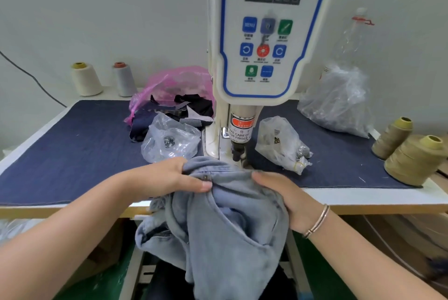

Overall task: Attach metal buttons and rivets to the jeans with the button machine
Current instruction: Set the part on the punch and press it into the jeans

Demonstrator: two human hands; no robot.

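I have the jeans [218, 214] bunched at the front edge of the tabletop [72, 154], their top edge pushed up under the button machine [257, 32] at twelve o'clock. My left hand [169, 178] pinches the cloth at nine o'clock of the punch, thumb on top; my right hand [283, 195] has its fingers curled round the fold at three o'clock. One small rivet [205, 177] already sits by my left thumb, I think, though it is tiny. The rest of the fasteners look undone, so I judge the job early. Bags of parts [281, 144] lie just beside the machine.
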